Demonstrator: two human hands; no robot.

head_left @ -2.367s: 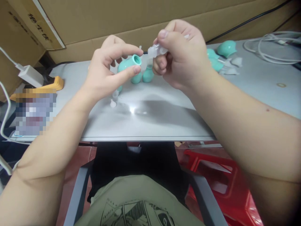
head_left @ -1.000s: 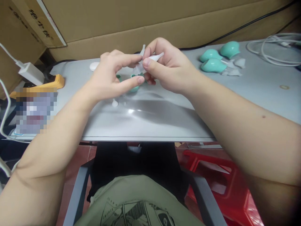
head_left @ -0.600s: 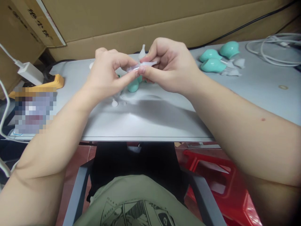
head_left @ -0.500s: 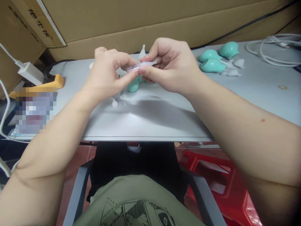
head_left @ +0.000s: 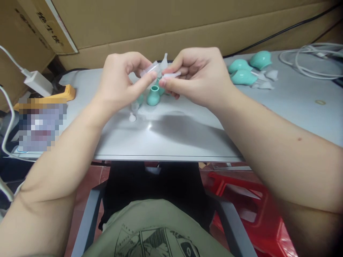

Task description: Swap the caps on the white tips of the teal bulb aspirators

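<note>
Over the pale grey table (head_left: 123,142) both your forearms stretch forward, wrists bent inward, fingertips almost meeting! Your right hand (head_left: 199,73) curls its fingers, thumb and forefinger pinched tight on a white piece; your left hand (head_left: 122,76) arches, thumb underneath, gripping a clear tube. Below them a glossy teal bulb (head_left: 153,97) stands upright on the tabletop, round-bellied, its open mouth facing up. And the clear tube (head_left: 149,69), see-through and shiny, tilts in your left fingers, just beside the slim, tapered white piece (head_left: 172,75) in your right.
</note>
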